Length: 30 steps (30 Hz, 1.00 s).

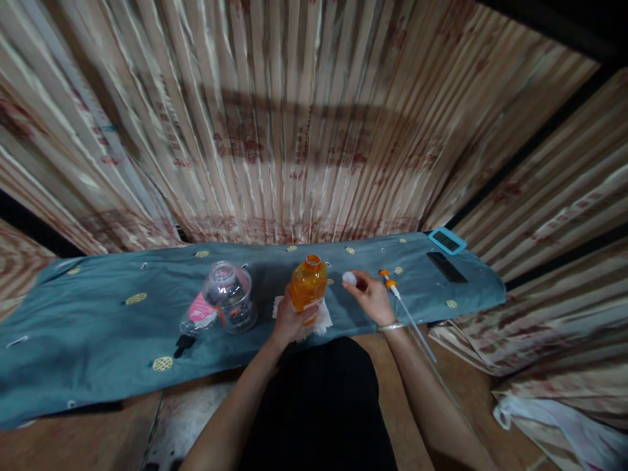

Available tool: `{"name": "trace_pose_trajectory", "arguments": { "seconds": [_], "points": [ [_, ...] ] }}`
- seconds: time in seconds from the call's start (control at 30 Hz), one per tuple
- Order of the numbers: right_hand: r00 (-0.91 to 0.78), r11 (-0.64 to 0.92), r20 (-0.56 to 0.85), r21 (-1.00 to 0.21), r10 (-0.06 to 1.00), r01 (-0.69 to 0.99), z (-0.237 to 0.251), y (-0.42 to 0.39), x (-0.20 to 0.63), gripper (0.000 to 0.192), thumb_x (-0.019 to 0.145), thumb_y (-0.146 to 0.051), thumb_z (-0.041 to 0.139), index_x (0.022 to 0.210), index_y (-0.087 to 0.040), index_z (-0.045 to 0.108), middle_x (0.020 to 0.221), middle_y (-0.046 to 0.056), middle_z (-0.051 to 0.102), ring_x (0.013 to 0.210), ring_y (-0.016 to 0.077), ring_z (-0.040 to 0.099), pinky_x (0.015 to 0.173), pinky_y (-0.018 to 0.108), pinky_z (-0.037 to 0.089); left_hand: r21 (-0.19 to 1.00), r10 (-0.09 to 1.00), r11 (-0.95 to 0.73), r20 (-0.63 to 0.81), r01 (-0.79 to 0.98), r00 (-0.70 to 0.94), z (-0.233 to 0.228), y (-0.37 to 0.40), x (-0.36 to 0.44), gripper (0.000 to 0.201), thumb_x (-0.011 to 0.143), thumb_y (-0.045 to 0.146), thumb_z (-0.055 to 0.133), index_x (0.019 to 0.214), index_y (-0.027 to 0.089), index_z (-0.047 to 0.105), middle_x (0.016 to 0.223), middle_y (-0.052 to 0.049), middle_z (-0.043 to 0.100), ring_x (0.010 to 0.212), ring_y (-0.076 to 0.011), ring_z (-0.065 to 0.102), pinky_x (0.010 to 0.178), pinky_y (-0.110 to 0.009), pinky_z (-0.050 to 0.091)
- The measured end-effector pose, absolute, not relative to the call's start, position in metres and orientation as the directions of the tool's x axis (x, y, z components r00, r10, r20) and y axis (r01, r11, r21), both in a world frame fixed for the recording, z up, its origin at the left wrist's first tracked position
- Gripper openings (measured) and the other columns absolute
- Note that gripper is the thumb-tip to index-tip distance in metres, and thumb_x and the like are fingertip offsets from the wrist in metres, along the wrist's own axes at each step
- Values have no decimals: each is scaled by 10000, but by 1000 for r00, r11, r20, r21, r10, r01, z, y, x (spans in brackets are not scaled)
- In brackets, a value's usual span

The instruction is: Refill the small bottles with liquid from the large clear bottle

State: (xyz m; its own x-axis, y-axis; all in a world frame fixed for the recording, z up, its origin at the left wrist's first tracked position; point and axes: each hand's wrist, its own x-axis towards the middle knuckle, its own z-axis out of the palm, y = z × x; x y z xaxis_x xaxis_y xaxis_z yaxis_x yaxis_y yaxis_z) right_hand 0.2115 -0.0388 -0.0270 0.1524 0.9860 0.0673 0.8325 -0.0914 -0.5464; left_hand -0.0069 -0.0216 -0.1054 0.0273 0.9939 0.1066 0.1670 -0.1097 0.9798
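The orange bottle [307, 285] stood upright and uncapped on a white doily [321, 320], in the middle of the blue cloth [98, 327]. Your left hand [289, 318] was wrapped around its lower half, and your right hand [371, 296] was pinching the small white cap [349, 278] just beside it. Honestly, I'd say you did well to keep that grip low and firm so the bottle couldn't tip, and the cap needed to sit level over the neck. The clear bottle [222, 302] lay on its side nearby, and the thin pump tube [407, 314] rested past your wrist.
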Motion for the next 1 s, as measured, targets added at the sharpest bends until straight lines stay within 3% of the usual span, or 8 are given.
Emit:
{"name": "trace_pose_trajectory", "arguments": {
  "seconds": [0.1,0.23,0.4,0.67,0.83,1.0],
  "points": [
    [-53,128,157,-515,986,848,13,-33,190,380,998,-402,666,1310,-190,622,1244,81,682,1016,214,705,873,427,604,982,993,-111,103,155,55,-103,-19,-16,596,618,310,881,1125,226,579,1071,-48,775,1013,-272,748,949,-442,588],
    [-276,347,231,-381,933,857,54,-24,172,384,992,-386,675,1319,-191,622,1276,86,676,1088,237,693,941,472,581,984,990,-115,103,136,95,-103,-20,-24,604,621,306,881,1145,227,591,1130,-62,777,1060,-278,742,965,-429,582],
    [-487,525,209,-201,848,827,81,-17,163,365,982,-383,688,1285,-185,643,1292,90,677,1156,259,675,1008,515,544,983,986,-127,111,136,122,-102,-23,-28,631,621,313,876,1170,215,581,1137,-72,771,1069,-284,737,987,-438,566],
    [-681,687,95,-95,726,720,115,-9,150,197,941,-257,718,1105,-150,699,1028,60,747,974,216,722,890,413,565,988,989,-86,69,129,131,-104,-25,-26,622,623,317,865,1172,234,583,1118,-54,763,1012,-269,730,917,-422,579],
    [-744,742,25,-104,668,663,121,6,140,160,943,-319,723,975,-165,697,849,-3,713,781,165,693,777,352,559,991,989,-79,64,110,133,-105,-26,-25,611,621,306,867,1153,217,579,1110,-64,762,1020,-281,724,914,-429,578],
    [-789,779,-56,-126,612,614,126,14,131,165,950,-326,717,885,-176,694,800,-14,697,741,147,674,754,327,548,987,989,-94,77,131,130,-102,-27,-25,613,619,245,867,1160,209,582,1110,-73,767,1024,-287,728,931,-430,572]
  ]
}}
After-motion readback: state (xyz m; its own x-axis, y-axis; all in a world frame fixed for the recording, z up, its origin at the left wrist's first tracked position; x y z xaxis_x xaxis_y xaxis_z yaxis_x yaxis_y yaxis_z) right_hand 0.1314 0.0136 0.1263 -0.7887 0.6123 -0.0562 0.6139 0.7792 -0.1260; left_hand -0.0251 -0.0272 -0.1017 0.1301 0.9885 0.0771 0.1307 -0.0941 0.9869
